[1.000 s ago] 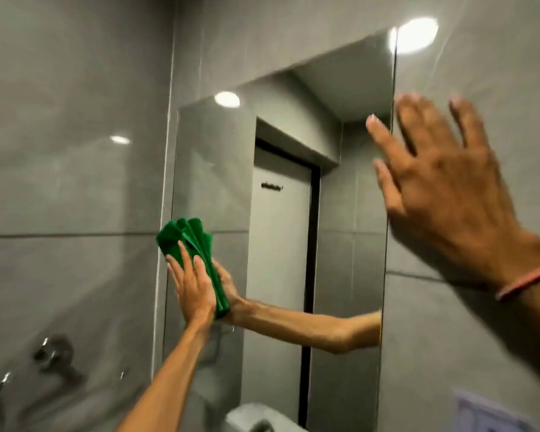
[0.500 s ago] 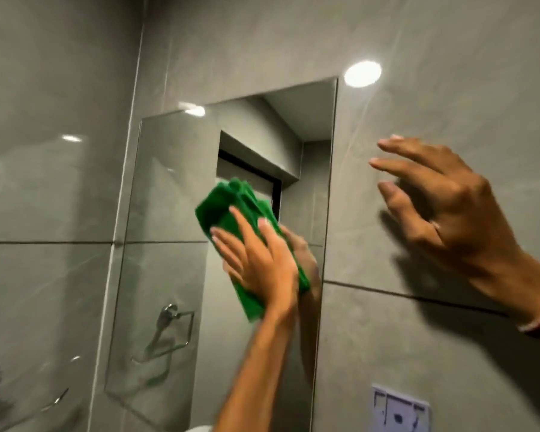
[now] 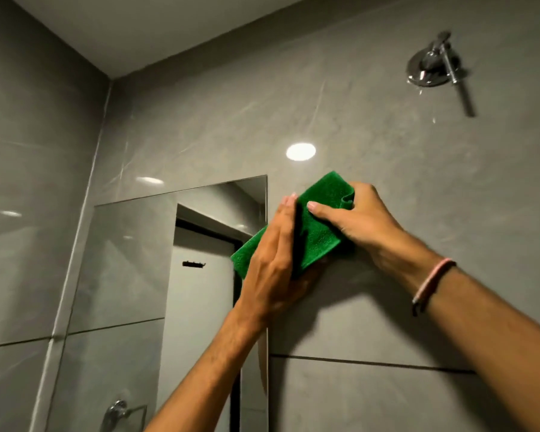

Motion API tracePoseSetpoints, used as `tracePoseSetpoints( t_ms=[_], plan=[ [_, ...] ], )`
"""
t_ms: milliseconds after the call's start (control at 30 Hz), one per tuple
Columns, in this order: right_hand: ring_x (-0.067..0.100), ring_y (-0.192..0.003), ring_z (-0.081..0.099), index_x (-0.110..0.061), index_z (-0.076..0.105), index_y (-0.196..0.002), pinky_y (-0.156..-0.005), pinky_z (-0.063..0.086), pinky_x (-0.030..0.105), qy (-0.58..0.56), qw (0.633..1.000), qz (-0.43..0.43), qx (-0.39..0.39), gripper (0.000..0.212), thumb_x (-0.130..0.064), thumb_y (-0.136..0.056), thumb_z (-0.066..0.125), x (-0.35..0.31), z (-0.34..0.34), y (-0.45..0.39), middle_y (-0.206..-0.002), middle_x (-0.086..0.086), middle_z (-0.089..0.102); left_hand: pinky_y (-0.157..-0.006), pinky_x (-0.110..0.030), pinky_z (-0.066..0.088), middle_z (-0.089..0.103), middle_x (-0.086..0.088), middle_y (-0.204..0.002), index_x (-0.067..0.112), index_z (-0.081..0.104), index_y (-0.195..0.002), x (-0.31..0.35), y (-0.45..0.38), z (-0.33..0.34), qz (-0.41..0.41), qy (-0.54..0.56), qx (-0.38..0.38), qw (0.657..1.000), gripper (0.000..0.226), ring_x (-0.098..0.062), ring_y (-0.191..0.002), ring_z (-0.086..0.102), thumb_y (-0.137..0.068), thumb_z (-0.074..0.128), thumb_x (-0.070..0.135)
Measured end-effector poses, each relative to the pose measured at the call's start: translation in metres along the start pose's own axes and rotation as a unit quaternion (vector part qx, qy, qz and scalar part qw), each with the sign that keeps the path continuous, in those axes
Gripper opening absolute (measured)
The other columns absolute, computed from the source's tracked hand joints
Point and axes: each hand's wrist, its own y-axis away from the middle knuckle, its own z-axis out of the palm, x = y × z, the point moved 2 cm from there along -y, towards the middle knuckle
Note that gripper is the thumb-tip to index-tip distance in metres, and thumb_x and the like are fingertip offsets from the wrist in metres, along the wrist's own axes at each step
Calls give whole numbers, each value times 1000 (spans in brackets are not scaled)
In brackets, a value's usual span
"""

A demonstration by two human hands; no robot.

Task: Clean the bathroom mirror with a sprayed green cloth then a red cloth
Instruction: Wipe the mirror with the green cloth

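Observation:
The frameless mirror [image 3: 131,260] hangs on the grey tiled wall, left of centre, reflecting a door. The folded green cloth [image 3: 318,226] is held off the glass, over the mirror's upper right edge and the tile beside it. My left hand [image 3: 278,263] grips the cloth's lower left part, edge-on to the camera. My right hand [image 3: 362,219], with a pink band on the wrist, pinches the cloth's upper right end. No red cloth is in view.
A chrome shower fitting [image 3: 434,67] juts from the wall at the upper right. A chrome ring holder [image 3: 119,413] shows at the bottom, reflected in the mirror. The left wall meets the mirror wall in a corner [image 3: 85,213].
My left hand has carried the cloth right and up, off the glass to the mirror's right edge. My right hand has come in from the wall and taken hold of the cloth.

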Motion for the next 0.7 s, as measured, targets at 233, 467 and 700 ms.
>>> tracePoseSetpoints(
  t_ms=[233, 467, 700],
  plan=[
    [3, -73, 74, -22, 74, -83, -71, 62, 24, -99, 984, -102, 103, 8, -19, -89, 79, 14, -51, 59, -75, -12, 80, -96, -33, 55, 74, 0, -115, 25, 60, -134, 37, 2, -43, -265, 247, -47, 931, 62, -10, -108, 69, -82, 67, 57],
    [-6, -72, 70, -24, 72, -82, -68, 56, 14, -58, 985, -48, 155, 11, -24, -92, 76, 45, -118, 173, -73, -21, 77, -76, -21, 61, 79, -1, -91, 8, 76, -98, 115, 78, -21, -428, 556, -168, 692, 26, -12, -83, 73, -73, 79, 9],
    [-9, -68, 70, -22, 74, -79, -62, 55, 11, 43, 969, 208, 127, 13, -26, -91, 76, 130, -170, 375, -75, -20, 78, -58, -13, 51, 68, 9, -71, 16, 69, -83, 257, 241, -5, -552, 539, -258, 581, 9, -4, -68, 65, -83, 76, 10]
  ],
)
